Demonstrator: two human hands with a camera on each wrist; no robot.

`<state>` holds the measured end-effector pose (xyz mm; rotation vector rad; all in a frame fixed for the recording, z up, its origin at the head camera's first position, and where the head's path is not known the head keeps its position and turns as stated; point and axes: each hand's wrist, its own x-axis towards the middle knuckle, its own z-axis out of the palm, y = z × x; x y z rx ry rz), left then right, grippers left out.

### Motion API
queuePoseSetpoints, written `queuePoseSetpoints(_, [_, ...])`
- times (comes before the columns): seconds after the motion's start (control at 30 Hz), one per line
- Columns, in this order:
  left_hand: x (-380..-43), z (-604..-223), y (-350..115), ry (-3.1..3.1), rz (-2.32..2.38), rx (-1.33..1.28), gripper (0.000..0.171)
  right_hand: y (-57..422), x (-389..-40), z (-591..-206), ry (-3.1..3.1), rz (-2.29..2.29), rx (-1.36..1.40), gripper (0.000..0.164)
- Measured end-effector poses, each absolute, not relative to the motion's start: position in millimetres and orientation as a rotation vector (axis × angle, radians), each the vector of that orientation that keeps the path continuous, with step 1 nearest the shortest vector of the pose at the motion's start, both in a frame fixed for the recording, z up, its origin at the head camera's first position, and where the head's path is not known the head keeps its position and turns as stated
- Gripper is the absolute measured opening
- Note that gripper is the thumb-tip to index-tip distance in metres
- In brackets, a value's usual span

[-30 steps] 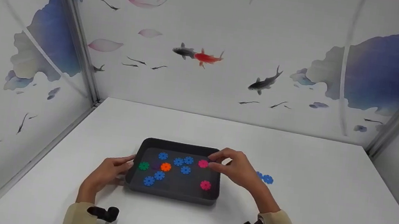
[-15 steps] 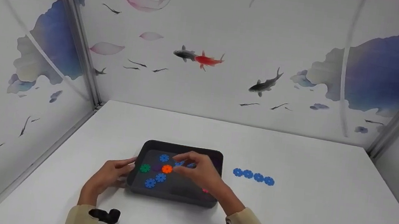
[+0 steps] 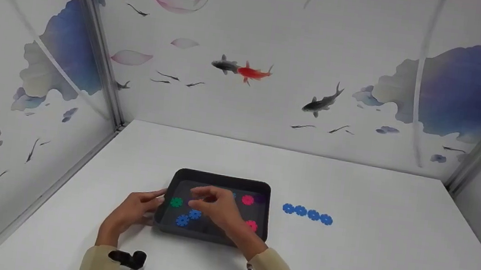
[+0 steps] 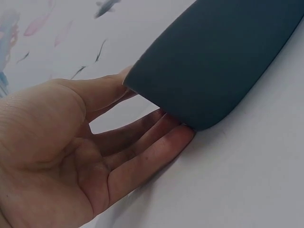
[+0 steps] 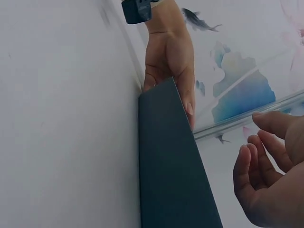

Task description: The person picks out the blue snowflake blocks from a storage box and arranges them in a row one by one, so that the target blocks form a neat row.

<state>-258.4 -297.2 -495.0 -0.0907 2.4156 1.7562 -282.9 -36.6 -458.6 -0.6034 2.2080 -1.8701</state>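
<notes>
A dark grey tray (image 3: 182, 233) stands on the white table, with flower-shaped plastic discs in it. My left hand (image 3: 134, 209) holds the tray's left end; in the left wrist view, the thumb lies at the rim and the fingertips (image 4: 183, 135) reach the bottom edge. Over the tray's middle hovers my right hand (image 3: 215, 207), thumb and index finger apart, nothing visible between them. Left of it lie a green disc (image 3: 176, 202) and blue discs (image 3: 182, 220). Pink discs (image 3: 247, 199) and a dark purple one (image 3: 261, 199) are at the right. The right hand covers other discs.
Right of the tray, several blue discs (image 3: 313, 215) lie in a slanting row on the white table (image 3: 374, 243). White panels printed with fish surround the table at the back and sides, joined by metal posts (image 3: 96, 39).
My right hand has moved left from the tray's right edge to above its middle, uncovering the purple disc and the blue row while covering the orange disc. The left hand stays at the tray.
</notes>
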Motion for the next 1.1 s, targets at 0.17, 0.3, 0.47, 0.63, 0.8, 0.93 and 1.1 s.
queuePoseSetpoints(0.17, [-259.3,-495.6,-298.0,2.424,1.756,-0.101,0.051,-45.5,-288.3,-469.4,2.159,-1.839,-0.508,0.032])
queuePoseSetpoints(0.3, [-259.5,-495.6,-297.8,2.429,1.75,-0.099,0.052,-47.8,-291.5,-474.9,2.185,-1.768,-0.502,0.034])
queuePoseSetpoints(0.47, [-259.5,-495.6,-297.7,2.424,1.753,-0.095,0.052,-49.3,-295.1,-478.1,2.229,-1.682,-0.556,0.033])
queuePoseSetpoints(0.63, [-259.5,-495.7,-298.1,2.415,1.762,-0.09,0.051,-53.1,-296.1,-481.6,2.306,-1.57,-0.601,0.032])
queuePoseSetpoints(0.8, [-258.8,-495.2,-298.9,2.41,1.768,-0.071,0.052,-58.5,-294.8,-483.0,2.396,-1.456,-0.666,0.03])
queuePoseSetpoints(0.93, [-258.0,-495.7,-299.8,2.401,1.773,-0.046,0.052,-63.6,-293.1,-483.3,2.445,-1.372,-0.684,0.03])
queuePoseSetpoints(1.1, [-257.9,-495.7,-300.4,2.405,1.772,-0.024,0.053,-67.8,-292.1,-484.1,2.463,-1.327,-0.686,0.029])
